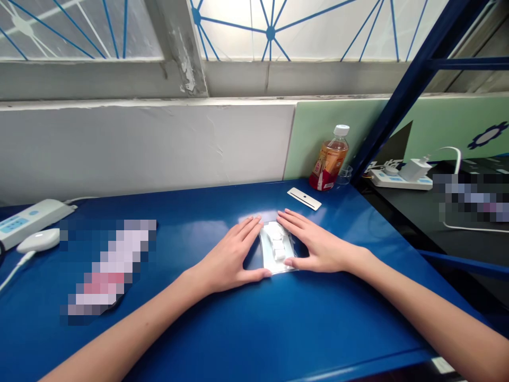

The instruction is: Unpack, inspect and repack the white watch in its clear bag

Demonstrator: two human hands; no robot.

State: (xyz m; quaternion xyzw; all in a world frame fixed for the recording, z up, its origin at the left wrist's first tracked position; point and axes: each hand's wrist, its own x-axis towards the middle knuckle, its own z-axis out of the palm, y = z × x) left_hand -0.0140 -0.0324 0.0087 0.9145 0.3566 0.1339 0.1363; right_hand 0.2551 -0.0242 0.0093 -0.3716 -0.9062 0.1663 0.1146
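A small clear plastic packet [267,261] lies flat on the blue table [238,323] in front of me. Inside or on top of it is a white folded piece [279,248]; its exact kind is unclear. My left hand [234,252] rests along the packet's left edge, fingers stretched and thumb at the near corner. On the other side, my right hand [314,241] touches the right edge, its fingers extended toward the far corner and its thumb on the near part. Both hands are open, and neither grips the packet.
A drink bottle [329,162] stands by the wall beside a thin white slotted strip [304,199]. At left are a blurred-out flat object [113,268], a white mouse-shaped device [38,241] and a power strip [34,220]. A blue metal post [397,103] rises at right.
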